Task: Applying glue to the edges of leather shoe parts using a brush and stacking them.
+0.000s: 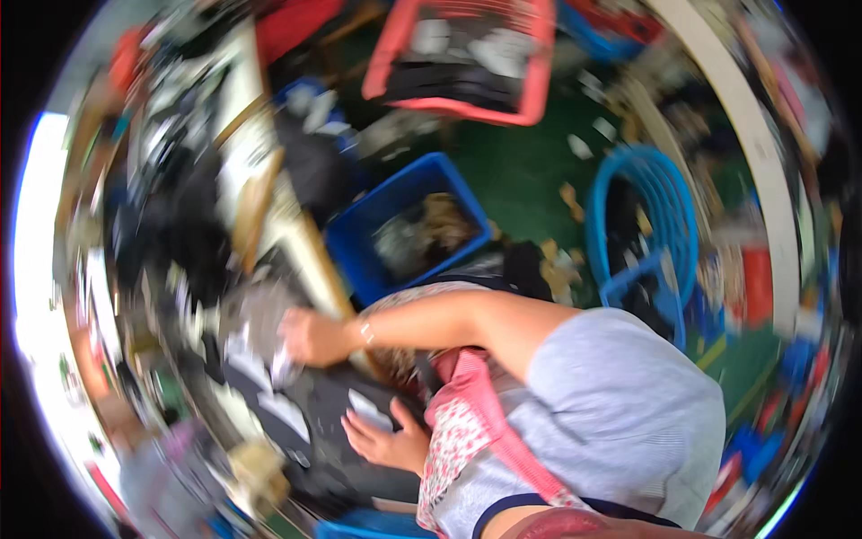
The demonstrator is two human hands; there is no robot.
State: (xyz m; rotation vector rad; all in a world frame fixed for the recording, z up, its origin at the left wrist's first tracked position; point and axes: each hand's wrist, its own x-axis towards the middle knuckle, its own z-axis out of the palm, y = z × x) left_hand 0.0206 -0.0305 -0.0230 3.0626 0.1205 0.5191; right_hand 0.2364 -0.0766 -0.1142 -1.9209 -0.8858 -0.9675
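My right hand (316,338) reaches across the work table with its fingers curled round the edge of a crumpled, greyish see-through plastic bag (260,310). Nearer to me, my left hand (392,440) lies with its fingers spread over dark, flat material (332,418) that looks like cloth or black plastic. A small white piece (370,410) shows beside its fingers. Another white strip (285,415) lies on the dark material, close to the bag. Motion blur hides the finer detail of the bag and the table top.
A blue bin (346,247) with crumpled plastic and brown pieces stands on the floor beside the table. Beyond are a red-pink basket (537,63) of dark and white goods and a round blue basket (687,211). A person in grey (162,481) is at the lower left.
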